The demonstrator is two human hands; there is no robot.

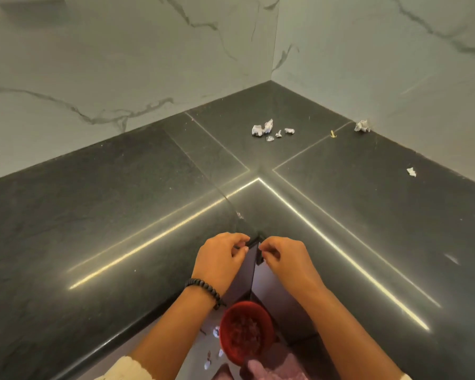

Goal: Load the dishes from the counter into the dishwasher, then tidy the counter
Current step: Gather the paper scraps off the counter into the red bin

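— Down by the inner corner of the dark stone worktop (121,215), what do both hands hold?
— The left hand (220,259) and right hand (283,259) each pinch a dark cupboard door edge (254,242).
— And the rubbish?
— Crumpled white paper bits (266,128) lie far back, well apart from them.

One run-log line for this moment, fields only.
left hand: grips cabinet door handle | right hand: grips the other door's handle | counter: paper scraps near corner | red bin: below, on floor
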